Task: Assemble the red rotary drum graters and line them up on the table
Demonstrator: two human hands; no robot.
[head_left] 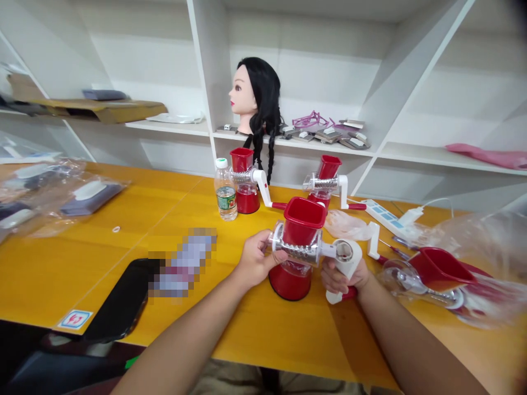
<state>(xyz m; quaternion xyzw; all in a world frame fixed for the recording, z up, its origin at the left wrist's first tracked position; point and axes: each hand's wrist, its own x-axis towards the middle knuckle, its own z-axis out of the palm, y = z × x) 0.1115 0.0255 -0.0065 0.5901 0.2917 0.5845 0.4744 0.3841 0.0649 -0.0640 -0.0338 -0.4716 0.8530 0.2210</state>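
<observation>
Left hand (257,259): fingers closed, has hold on grater's steel drum (297,253) | right hand (345,276): curled closed around white crank (348,258) | grater (303,221): between both hands, above red base (290,283)

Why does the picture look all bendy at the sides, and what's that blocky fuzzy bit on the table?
In the head view, the wide lens makes the white shelves lean and bend toward the edges; the blocky patch is pixelated, so what lies there cannot be seen; the plastic bag on the right is smeared with blur, while the red grater looks fairly sharp.
</observation>
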